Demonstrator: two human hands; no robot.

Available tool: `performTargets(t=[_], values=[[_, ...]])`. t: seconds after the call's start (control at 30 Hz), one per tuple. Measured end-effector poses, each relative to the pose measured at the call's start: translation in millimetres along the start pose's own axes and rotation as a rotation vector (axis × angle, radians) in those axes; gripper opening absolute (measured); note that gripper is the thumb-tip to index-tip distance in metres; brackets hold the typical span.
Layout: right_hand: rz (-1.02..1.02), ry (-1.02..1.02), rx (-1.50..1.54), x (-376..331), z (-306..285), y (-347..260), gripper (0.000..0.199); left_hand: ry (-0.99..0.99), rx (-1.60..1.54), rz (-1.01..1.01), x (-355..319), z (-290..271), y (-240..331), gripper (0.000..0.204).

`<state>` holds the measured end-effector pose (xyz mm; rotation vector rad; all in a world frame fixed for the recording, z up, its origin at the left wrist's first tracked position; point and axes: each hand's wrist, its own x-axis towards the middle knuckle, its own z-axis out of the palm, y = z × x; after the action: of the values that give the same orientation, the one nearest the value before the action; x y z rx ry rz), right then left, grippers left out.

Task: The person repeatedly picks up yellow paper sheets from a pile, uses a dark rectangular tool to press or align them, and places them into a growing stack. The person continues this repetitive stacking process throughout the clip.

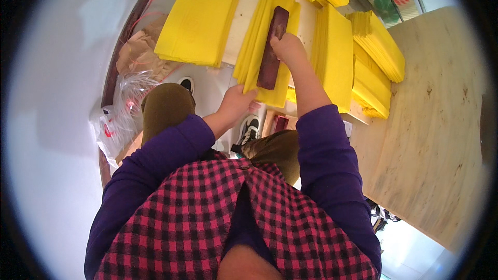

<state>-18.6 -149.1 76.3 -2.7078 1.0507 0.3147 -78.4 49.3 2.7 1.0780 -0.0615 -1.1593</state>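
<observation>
A stack of yellow paper sheets (259, 36) lies in front of me on a pale work surface. A long dark maroon wooden block (271, 54) rests lengthwise on top of it. My right hand (286, 47) grips the block near its far half and presses it onto the sheets. My left hand (237, 102) holds the near edge of the same yellow stack, fingers curled under it. Both purple sleeves come in from below.
More yellow paper stacks lie around: a large one (199, 15) at the left, a thick pile (334, 57) and fanned piles (376, 41) at the right. A pale wooden board (441, 119) stands at the right. Clear plastic bags (127, 109) sit at the left by my knee.
</observation>
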Motion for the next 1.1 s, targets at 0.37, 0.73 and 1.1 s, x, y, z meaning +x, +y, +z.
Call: performTargets(t=[0.37, 0.73, 1.1], values=[[-0.029, 0.185, 0.456, -45, -38, 34, 0.042, -0.061, 0.002, -0.018, -10, 2, 18, 0.029], [-0.024, 0.388, 0.629, -159, -50, 98, 0.031, -0.028, -0.27, -0.014, -16, 13, 26, 0.026], [0.069, 0.465, 0.694, -198, -44, 126, 0.031, 0.089, -0.237, 0.023, 4, 26, 26, 0.024]])
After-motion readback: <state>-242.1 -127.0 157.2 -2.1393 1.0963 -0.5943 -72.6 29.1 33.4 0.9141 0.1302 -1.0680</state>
